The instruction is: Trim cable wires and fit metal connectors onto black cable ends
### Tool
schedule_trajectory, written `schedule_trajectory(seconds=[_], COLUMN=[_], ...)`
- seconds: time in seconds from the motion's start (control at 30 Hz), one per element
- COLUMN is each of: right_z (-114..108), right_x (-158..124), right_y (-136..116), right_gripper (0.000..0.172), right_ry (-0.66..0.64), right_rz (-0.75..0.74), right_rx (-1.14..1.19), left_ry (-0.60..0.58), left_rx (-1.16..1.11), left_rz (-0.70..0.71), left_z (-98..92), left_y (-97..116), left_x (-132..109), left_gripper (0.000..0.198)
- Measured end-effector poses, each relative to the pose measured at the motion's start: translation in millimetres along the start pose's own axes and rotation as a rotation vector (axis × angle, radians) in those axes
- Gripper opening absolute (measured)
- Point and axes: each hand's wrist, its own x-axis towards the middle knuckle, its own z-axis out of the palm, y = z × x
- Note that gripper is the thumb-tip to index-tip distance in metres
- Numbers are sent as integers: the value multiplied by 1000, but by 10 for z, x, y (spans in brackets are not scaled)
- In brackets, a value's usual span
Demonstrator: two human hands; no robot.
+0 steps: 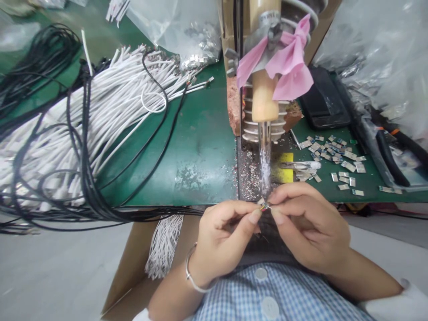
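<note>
My left hand (227, 236) pinches the end of a cable between thumb and forefinger. Short coloured wires (263, 207), yellow and red among them, stick out at its fingertips. Facing it, my right hand (306, 225) is closed, thumb against fingers, on a tiny silvery piece that I cannot make out. The fingertips of both hands almost meet. Just above them, a soldering iron (265, 107) with a wooden handle is fixed tip down, its whitish tip close to the wires. Black cables (177, 213) run along the table edge toward my left hand.
White cables (120, 102) lie heaped at left with black cable loops. Small metal connectors (334, 151) are scattered at right, near a black phone (324, 98) and pliers (391, 151). Pink cloth (290, 67) is tied round the iron's stand. A cardboard box (133, 263) stands below the table.
</note>
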Motion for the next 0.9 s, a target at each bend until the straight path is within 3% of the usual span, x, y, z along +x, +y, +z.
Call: schedule_trajectory(seconds=[0.3, 0.47, 0.67, 0.9], right_z=[-35, -90, -48, 38], right_x=[-15, -112, -170, -233], right_y=[-13, -7, -15, -5], right_gripper=[20, 20, 12, 11], right_ry=[-6, 47, -187, -163], right_rz=[38, 139, 343, 513], right_rx=[23, 90, 471, 741], left_ry=[-17, -82, -148, -88], left_rx=[24, 46, 75, 142], left_rz=[-31, 18, 112, 311], left_z=[12, -29, -51, -8], left_y=[4, 4, -15, -96], left_x=[-31, -67, -126, -173], left_gripper=[10, 8, 9, 13])
